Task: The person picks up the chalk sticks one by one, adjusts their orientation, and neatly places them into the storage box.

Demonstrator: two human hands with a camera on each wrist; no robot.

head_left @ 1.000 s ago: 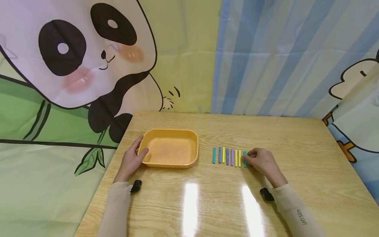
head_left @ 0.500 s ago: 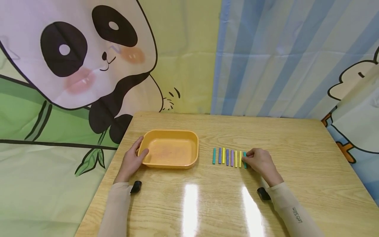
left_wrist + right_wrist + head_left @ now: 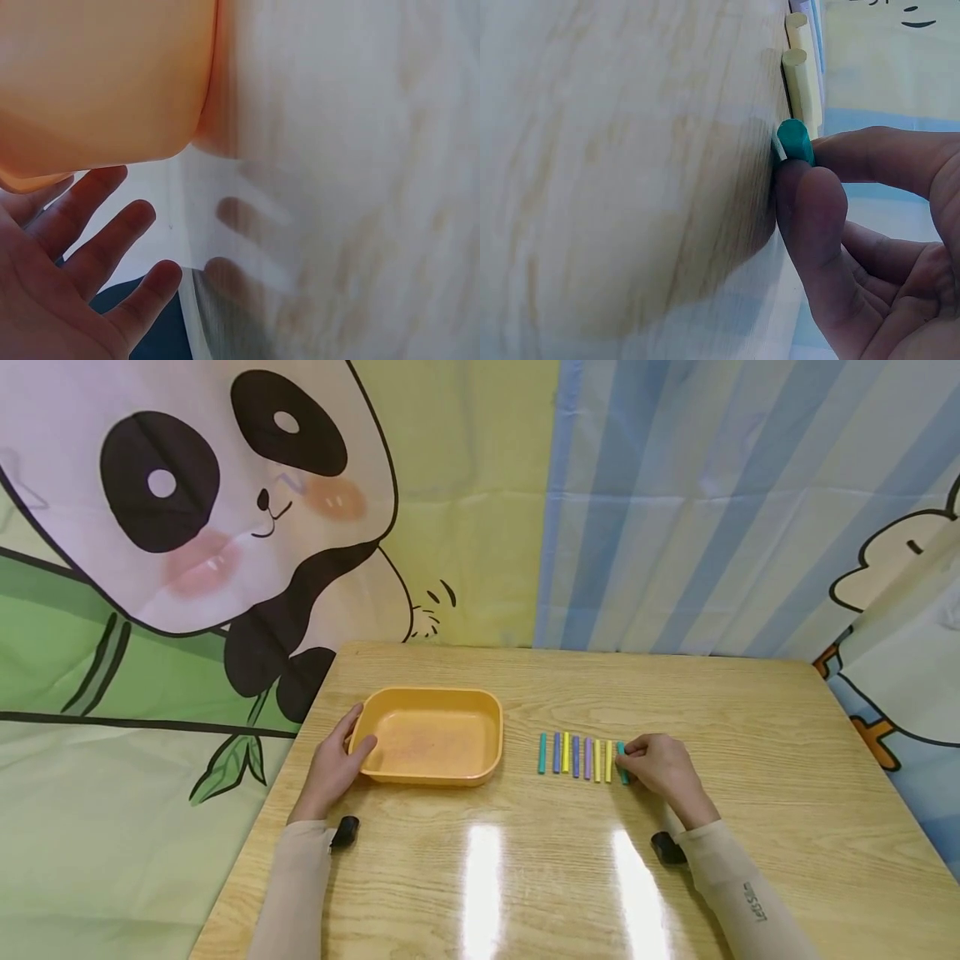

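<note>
In the head view, my left hand [image 3: 336,768] holds the left end of an orange plastic tray [image 3: 491,739], thumb over the rim and fingers outside. The left wrist view shows those fingers [image 3: 101,251] spread beside the tray wall [image 3: 112,82]. To the right, coloured chalk sticks lie side by side in a row. My right hand [image 3: 663,768] pinches the teal chalk stick [image 3: 795,142] at the row's right end between thumb and forefinger, low at the table. Beside it lies a yellow chalk stick [image 3: 608,762]; another teal chalk stick [image 3: 542,753] marks the left end.
Blue [image 3: 557,752], yellow and purple chalk sticks [image 3: 588,758] fill the row between. All rests on a wooden table [image 3: 555,877], whose back edge meets a printed curtain [image 3: 465,527]. Black wrist cameras [image 3: 345,832] sit close over the tabletop.
My right hand has stayed at the row's end, and the pinched teal chalk has shifted slightly right, a little away from the yellow one. The left hand and tray have not moved.
</note>
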